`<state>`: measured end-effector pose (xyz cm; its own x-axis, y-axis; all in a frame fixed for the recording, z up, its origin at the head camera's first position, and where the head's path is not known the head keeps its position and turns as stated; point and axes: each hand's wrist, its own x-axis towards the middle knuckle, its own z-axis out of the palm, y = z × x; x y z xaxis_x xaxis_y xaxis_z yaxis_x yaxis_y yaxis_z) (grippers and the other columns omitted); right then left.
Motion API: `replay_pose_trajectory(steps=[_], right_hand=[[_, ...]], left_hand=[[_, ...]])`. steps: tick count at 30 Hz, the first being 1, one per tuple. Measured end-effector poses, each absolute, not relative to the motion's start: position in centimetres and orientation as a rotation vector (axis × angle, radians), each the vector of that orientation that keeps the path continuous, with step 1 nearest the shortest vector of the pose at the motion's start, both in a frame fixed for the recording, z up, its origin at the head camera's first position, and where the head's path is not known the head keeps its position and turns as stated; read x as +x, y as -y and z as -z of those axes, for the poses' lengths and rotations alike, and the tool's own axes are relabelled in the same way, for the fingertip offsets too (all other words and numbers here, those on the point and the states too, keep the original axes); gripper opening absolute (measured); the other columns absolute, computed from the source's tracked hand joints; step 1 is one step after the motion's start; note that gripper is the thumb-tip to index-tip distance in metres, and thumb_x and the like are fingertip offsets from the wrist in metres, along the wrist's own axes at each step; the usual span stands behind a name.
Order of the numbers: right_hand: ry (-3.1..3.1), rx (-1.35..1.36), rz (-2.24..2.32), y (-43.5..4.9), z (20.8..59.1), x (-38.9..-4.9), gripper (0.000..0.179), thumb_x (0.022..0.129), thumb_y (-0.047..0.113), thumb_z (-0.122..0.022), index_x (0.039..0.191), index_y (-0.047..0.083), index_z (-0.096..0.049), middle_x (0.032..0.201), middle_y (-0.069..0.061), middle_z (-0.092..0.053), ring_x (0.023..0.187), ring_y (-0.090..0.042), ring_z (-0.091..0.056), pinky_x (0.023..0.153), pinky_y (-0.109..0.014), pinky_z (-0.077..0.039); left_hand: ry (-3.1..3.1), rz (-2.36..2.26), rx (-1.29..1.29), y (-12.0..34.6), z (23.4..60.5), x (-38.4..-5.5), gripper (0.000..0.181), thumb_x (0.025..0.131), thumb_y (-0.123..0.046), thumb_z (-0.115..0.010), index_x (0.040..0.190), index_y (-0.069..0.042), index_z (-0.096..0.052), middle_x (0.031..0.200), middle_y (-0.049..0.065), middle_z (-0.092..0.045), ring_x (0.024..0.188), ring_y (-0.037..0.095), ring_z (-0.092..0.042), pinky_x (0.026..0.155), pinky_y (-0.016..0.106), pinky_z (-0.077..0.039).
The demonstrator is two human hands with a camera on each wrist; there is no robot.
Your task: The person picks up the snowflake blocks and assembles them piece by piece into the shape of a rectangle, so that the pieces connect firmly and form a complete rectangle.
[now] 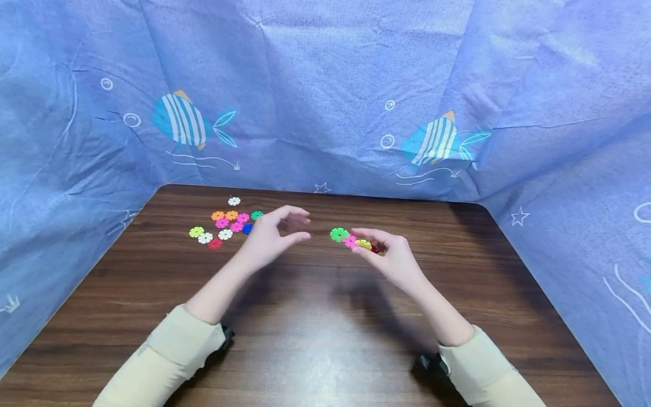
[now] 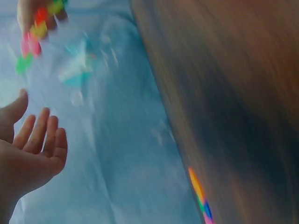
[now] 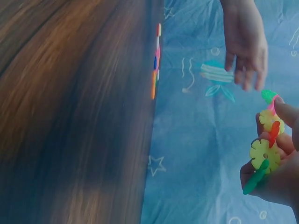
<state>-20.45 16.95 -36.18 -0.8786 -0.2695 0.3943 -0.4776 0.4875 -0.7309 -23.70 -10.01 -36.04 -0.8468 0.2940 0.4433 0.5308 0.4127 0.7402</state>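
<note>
My right hand (image 1: 389, 257) holds a chain of joined notched plastic discs between thumb and fingers, raised over the table. In the head view a green disc (image 1: 339, 234) forms its left end, followed by a pink disc (image 1: 350, 241) and a yellow disc (image 1: 363, 244). The right wrist view shows more of the chain: a red disc (image 3: 274, 134), another yellow disc (image 3: 265, 155) and a dark green disc (image 3: 255, 177) lying along the palm. My left hand (image 1: 272, 234) is held up to the left of the chain, apart from it, with fingers spread from the thumb and nothing between them.
Loose notched discs lie at the back left of the brown table (image 1: 315, 339), among them a white disc (image 1: 234, 201), an orange disc (image 1: 217, 215), a red disc (image 1: 216, 243) and a blue disc (image 1: 247, 228) beside my left hand. A blue fish-print cloth (image 1: 325, 85) hangs behind.
</note>
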Motion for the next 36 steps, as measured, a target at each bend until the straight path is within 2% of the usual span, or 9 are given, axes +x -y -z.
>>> replay_pose_trajectory(steps=[3, 7, 11, 19, 25, 29, 33, 36], right_hand=[[2.525, 0.622, -1.34, -17.6, 36.3, -20.6, 0.036, 0.081, 0.022, -0.076, 0.116, 0.017, -0.067, 0.098, 0.002, -0.072, 0.065, -0.011, -0.056, 0.056, -0.021, -0.046], [2.549, 0.617, -1.325, -18.1, 36.5, -20.7, 0.028, 0.085, 0.027, -0.071, 0.112, 0.023, -0.069, 0.089, 0.006, -0.069, 0.064, -0.012, -0.052, 0.053, -0.022, -0.042], [2.553, 0.629, -1.299, -18.3, 36.7, -20.9, 0.023, 0.088, 0.031, -0.068, 0.111, 0.026, -0.07, 0.079, 0.005, -0.064, 0.064, -0.012, -0.051, 0.054, -0.023, -0.042], [2.546, 0.663, -1.287, -18.3, 37.0, -21.1, 0.019, 0.089, 0.029, -0.066, 0.107, 0.024, -0.07, 0.085, 0.003, -0.069, 0.066, -0.013, -0.057, 0.057, -0.024, -0.044], [2.549, 0.699, -1.248, -18.2, 37.6, -21.4, 0.018, 0.089, 0.019, -0.066, 0.106, 0.017, -0.07, 0.085, -0.001, -0.071, 0.069, -0.016, -0.061, 0.058, -0.027, -0.046], [2.528, 0.729, -1.241, -18.1, 37.5, -21.5, 0.018, 0.089, 0.016, -0.065, 0.106, 0.015, -0.07, 0.094, -0.002, -0.072, 0.073, -0.017, -0.065, 0.065, -0.03, -0.051], [2.513, 0.763, -1.204, -18.1, 37.3, -21.4, 0.016, 0.091, 0.019, -0.064, 0.105, 0.019, -0.07, 0.096, 0.005, -0.072, 0.077, -0.01, -0.067, 0.073, -0.029, -0.053], [2.487, 0.793, -1.191, -18.2, 37.1, -21.4, 0.015, 0.091, 0.02, -0.063, 0.105, 0.02, -0.07, 0.094, 0.009, -0.071, 0.076, -0.007, -0.066, 0.072, -0.029, -0.053]], left_hand=[[2.532, 1.22, -0.681, 12.5, 36.3, -25.1, 0.041, 0.078, -0.023, -0.078, 0.115, -0.012, -0.063, 0.107, 0.003, -0.069, 0.103, 0.02, -0.062, 0.088, 0.042, -0.048], [2.62, 1.136, -0.645, 15.2, 37.5, -27.3, 0.043, 0.08, -0.022, -0.077, 0.118, -0.011, -0.061, 0.112, 0.009, -0.067, 0.111, 0.027, -0.057, 0.094, 0.046, -0.042], [2.678, 1.164, -0.632, 16.9, 39.0, -29.5, 0.043, 0.082, -0.018, -0.075, 0.12, -0.006, -0.06, 0.116, 0.014, -0.065, 0.112, 0.032, -0.056, 0.093, 0.049, -0.043], [2.879, 1.116, -0.549, 18.5, 41.3, -32.8, 0.042, 0.085, -0.01, -0.07, 0.124, -0.001, -0.056, 0.124, 0.018, -0.06, 0.107, 0.036, -0.054, 0.09, 0.049, -0.043], [2.955, 1.038, -0.495, 19.3, 42.3, -33.9, 0.038, 0.083, -0.007, -0.071, 0.118, -0.001, -0.058, 0.118, 0.019, -0.062, 0.106, 0.035, -0.055, 0.092, 0.048, -0.042], [2.987, 1.001, -0.513, 19.6, 42.6, -34.2, 0.034, 0.083, -0.005, -0.071, 0.114, -0.001, -0.06, 0.113, 0.019, -0.063, 0.108, 0.034, -0.056, 0.094, 0.047, -0.042], [3.003, 0.93, -0.572, 19.5, 42.6, -34.3, 0.03, 0.083, -0.002, -0.07, 0.111, 0.0, -0.06, 0.11, 0.019, -0.063, 0.106, 0.034, -0.057, 0.093, 0.047, -0.043], [2.998, 0.871, -0.618, 19.2, 42.6, -34.3, 0.027, 0.082, -0.001, -0.069, 0.108, 0.001, -0.061, 0.108, 0.019, -0.064, 0.105, 0.034, -0.057, 0.093, 0.048, -0.043]])
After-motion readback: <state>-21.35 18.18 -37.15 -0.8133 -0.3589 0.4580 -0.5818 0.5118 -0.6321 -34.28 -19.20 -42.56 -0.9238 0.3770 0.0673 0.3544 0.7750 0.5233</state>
